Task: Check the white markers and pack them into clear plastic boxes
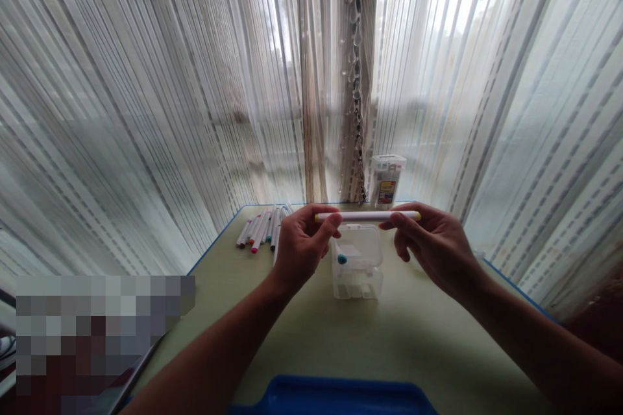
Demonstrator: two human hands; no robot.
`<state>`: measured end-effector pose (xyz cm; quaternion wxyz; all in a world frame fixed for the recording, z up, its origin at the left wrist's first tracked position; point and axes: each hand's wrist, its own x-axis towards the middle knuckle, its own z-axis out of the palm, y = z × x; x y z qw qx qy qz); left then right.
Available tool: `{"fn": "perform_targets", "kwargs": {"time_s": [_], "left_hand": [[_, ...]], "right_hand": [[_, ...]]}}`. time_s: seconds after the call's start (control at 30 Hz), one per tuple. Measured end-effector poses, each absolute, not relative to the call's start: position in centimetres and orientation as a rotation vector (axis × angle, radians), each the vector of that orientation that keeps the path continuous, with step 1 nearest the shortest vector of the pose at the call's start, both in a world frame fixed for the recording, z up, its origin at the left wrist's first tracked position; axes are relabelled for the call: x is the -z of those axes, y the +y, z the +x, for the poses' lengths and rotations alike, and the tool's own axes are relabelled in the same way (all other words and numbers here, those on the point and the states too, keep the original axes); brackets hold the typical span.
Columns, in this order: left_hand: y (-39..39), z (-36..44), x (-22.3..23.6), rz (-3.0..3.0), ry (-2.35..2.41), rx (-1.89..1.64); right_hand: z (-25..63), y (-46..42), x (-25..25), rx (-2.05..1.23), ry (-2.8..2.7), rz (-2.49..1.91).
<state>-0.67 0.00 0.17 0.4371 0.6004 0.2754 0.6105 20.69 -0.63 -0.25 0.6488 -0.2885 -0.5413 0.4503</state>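
Note:
A white marker (pixel 366 216) with yellow ends is held level above the table between my two hands. My left hand (pixel 307 233) pinches its left end between thumb and fingers. At the other end, the fingers of my right hand (pixel 431 237) are closed on it. Below the marker stands a small clear plastic box (pixel 357 284) with compartments, its lid (pixel 367 243) raised at the back. A teal marker end (pixel 342 259) shows in front of the lid; the rest of that piece is hard to make out.
Several white markers (pixel 257 230) with coloured ends lie in a pile at the back left, partly behind my left hand. A tall clear container (pixel 388 181) with a label stands at the back edge. A blue tray-like edge (pixel 350 395) runs along the front of the green table (pixel 302 343). Striped curtains (pixel 146 78) hang behind.

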Motion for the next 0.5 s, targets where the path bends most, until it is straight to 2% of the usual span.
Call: {"fn": "perform_targets", "kwargs": {"time_s": [0.5], "left_hand": [[-0.1,-0.39,-0.47,1.429,0.638,-1.559]], "right_hand": [[20.54,-0.94,-0.25,-1.066,-1.172,-0.681]]}}
